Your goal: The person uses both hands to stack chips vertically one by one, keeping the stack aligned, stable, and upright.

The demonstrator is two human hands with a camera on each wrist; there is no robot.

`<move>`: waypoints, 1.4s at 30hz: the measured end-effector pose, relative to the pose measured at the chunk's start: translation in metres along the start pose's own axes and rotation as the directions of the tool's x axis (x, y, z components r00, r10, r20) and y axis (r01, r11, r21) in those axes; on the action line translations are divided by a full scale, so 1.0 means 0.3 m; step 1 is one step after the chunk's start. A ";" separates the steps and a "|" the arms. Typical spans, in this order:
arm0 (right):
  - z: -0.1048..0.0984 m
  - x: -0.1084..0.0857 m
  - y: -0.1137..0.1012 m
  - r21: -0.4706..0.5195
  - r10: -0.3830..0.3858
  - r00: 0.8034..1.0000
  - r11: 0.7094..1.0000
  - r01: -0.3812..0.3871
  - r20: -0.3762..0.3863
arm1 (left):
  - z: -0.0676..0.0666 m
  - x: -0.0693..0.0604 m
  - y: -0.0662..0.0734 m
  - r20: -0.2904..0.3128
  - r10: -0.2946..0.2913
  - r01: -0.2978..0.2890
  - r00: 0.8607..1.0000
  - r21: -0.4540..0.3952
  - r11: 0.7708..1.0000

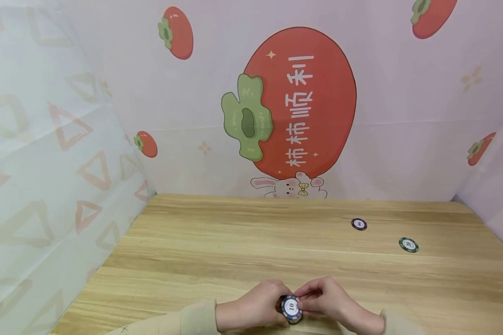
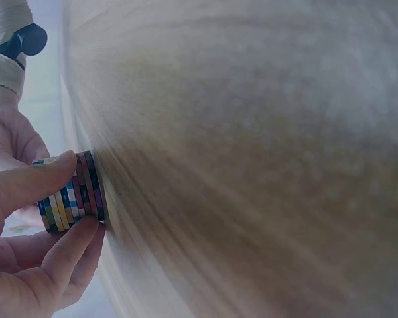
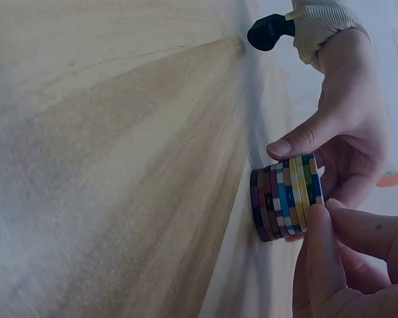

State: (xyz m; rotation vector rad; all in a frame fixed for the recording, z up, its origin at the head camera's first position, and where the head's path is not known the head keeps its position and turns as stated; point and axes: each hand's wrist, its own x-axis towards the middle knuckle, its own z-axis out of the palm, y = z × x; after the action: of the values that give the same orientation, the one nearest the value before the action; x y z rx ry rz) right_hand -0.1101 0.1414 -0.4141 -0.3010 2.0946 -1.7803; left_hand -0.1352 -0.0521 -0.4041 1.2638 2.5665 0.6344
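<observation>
A stack of poker chips stands near the front edge of the table, its blue-and-white top chip marked 10. My left hand grips the stack from the left, thumb on one side and fingers round the other. From the right, my right hand pinches the edge of the top chip between thumb and forefinger. In the right wrist view the stack shows mixed colours along its side: purple, red, blue, white, yellow and green. The left wrist view shows the left thumb and fingers across the stack.
Two single chips lie flat on the wooden table toward the back right: a dark purple chip and a green chip marked 20. Behind the table hangs a printed cloth; another patterned cloth hangs along the left side.
</observation>
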 end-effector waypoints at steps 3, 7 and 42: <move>-0.017 0.006 0.002 -0.099 -0.059 0.998 0.993 0.061 0.019 | -0.001 0.000 0.000 -0.001 -0.004 0.004 1.000 0.004 1.000; -0.054 0.019 0.003 -0.265 -0.132 0.990 0.954 0.139 0.046 | 0.002 0.001 0.001 -0.006 -0.016 0.016 1.000 0.009 1.000; -0.449 0.167 0.050 -0.896 -0.357 0.934 0.420 0.148 -0.013 | -0.001 0.000 0.010 -0.007 -0.024 0.025 1.000 0.038 0.999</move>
State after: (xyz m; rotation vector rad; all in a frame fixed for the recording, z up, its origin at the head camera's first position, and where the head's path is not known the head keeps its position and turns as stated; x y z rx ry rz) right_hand -0.2102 0.2457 -0.4185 -0.7706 3.1317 -0.6029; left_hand -0.1333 -0.0505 -0.4024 1.2419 2.6077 0.5881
